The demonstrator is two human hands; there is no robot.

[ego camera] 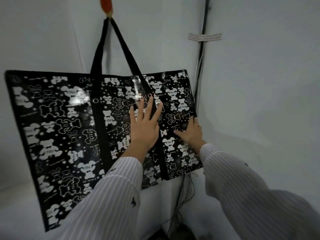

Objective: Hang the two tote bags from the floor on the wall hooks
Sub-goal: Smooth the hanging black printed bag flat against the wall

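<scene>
A large glossy black tote bag [69, 122] printed with white bears hangs flat against the white wall. Its black handle [110, 49] loops over an orange-red wall hook [106, 5] at the top of the view. My left hand [144, 125] lies flat on the bag's right half, fingers spread, holding nothing. My right hand [189, 131] rests at the bag's right edge with its fingers curled onto the edge; whether it pinches the material is hard to tell. Only one bag is in view.
Black cables [201, 66] run down the wall corner just right of the bag, fastened by a strip of tape [205, 37]. More cables [181, 196] trail toward the floor below the bag. A white ledge [17, 196] sits at lower left.
</scene>
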